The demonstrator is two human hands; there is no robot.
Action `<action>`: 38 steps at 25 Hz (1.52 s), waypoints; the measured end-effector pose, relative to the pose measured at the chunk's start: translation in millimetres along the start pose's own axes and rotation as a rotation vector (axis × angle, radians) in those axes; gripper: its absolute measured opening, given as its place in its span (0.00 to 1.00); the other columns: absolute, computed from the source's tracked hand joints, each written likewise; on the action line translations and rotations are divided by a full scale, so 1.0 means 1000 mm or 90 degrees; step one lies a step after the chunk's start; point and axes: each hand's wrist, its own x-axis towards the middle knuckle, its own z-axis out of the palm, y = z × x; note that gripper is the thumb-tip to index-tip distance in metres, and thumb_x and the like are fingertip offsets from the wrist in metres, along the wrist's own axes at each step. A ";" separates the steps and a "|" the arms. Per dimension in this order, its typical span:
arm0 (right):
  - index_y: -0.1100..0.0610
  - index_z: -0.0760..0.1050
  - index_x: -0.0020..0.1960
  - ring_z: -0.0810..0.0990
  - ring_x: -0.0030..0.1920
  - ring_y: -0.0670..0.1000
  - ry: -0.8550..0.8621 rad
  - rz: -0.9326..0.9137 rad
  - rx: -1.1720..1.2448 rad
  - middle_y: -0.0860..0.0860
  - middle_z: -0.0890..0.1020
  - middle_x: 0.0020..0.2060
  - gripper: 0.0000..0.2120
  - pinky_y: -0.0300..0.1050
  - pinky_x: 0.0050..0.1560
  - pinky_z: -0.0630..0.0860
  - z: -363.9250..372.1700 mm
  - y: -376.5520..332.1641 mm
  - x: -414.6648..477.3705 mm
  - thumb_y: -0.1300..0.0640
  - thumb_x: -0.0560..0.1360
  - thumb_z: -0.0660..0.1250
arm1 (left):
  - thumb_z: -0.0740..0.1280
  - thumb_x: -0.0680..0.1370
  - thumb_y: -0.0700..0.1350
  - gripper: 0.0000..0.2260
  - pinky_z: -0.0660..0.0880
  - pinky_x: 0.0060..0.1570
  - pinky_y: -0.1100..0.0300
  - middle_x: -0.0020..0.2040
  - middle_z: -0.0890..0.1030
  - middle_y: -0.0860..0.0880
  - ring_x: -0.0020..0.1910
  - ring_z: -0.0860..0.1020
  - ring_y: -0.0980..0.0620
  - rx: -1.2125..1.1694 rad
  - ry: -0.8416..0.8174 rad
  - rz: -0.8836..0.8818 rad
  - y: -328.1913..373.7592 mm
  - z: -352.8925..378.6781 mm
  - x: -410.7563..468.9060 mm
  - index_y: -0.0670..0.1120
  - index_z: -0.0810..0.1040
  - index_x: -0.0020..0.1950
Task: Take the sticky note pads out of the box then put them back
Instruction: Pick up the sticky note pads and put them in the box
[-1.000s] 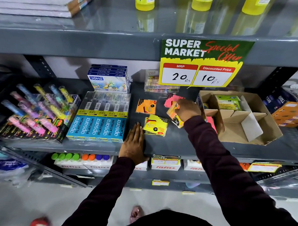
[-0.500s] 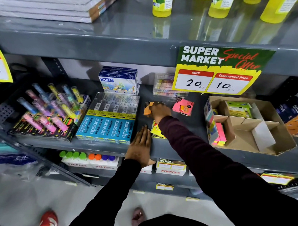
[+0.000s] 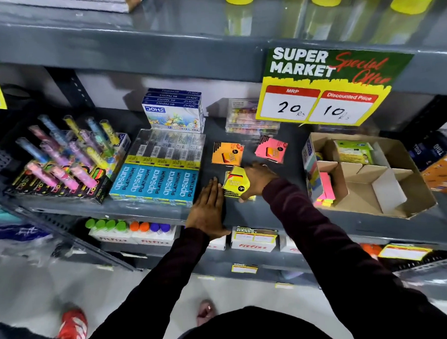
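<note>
An orange sticky note pad (image 3: 227,153) and a pink one (image 3: 271,149) lie flat on the grey shelf (image 3: 270,213). My right hand (image 3: 256,180) grips a yellow sticky note pad (image 3: 237,182), tilted up above another yellow pad lying under it near the shelf's front. My left hand (image 3: 207,209) rests flat and open on the shelf just left of the yellow pads. The cardboard box (image 3: 397,187) with dividers stands to the right; a green pack (image 3: 353,152) sits in its back compartment and pink and yellow pads (image 3: 327,188) in its left one.
Blue Apsara pencil boxes (image 3: 156,185) lie left of my left hand, with Doms boxes (image 3: 174,112) behind and a highlighter display (image 3: 63,161) further left. A price sign (image 3: 324,88) hangs from the upper shelf. Clear packs (image 3: 251,117) stand at the back.
My right hand carried a pad from beside the box leftward, reached the orange pad, then came forward to the yellow pads and now holds one. The pink pad lies on the shelf.
</note>
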 end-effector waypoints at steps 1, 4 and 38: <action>0.63 0.70 0.65 0.74 0.63 0.60 0.028 0.001 0.004 0.62 0.75 0.64 0.38 0.47 0.63 0.72 -0.001 0.000 -0.005 0.45 0.62 0.78 | 0.68 0.67 0.65 0.54 0.36 0.72 0.56 0.77 0.41 0.38 0.76 0.40 0.43 0.005 0.000 0.000 0.000 -0.001 0.000 0.36 0.39 0.73; 0.62 0.74 0.59 0.77 0.58 0.61 0.103 0.032 0.030 0.62 0.78 0.59 0.34 0.47 0.58 0.74 -0.006 0.005 -0.031 0.42 0.62 0.76 | 0.69 0.66 0.65 0.55 0.38 0.73 0.55 0.77 0.42 0.38 0.76 0.42 0.43 0.014 0.003 -0.010 0.002 -0.001 0.000 0.36 0.39 0.73; 0.63 0.78 0.58 0.77 0.61 0.61 0.464 0.310 0.301 0.64 0.81 0.57 0.23 0.50 0.62 0.72 -0.025 0.061 -0.026 0.46 0.79 0.57 | 0.74 0.64 0.59 0.53 0.49 0.74 0.50 0.76 0.50 0.36 0.76 0.51 0.38 -0.005 0.029 0.011 0.002 0.004 -0.002 0.35 0.46 0.73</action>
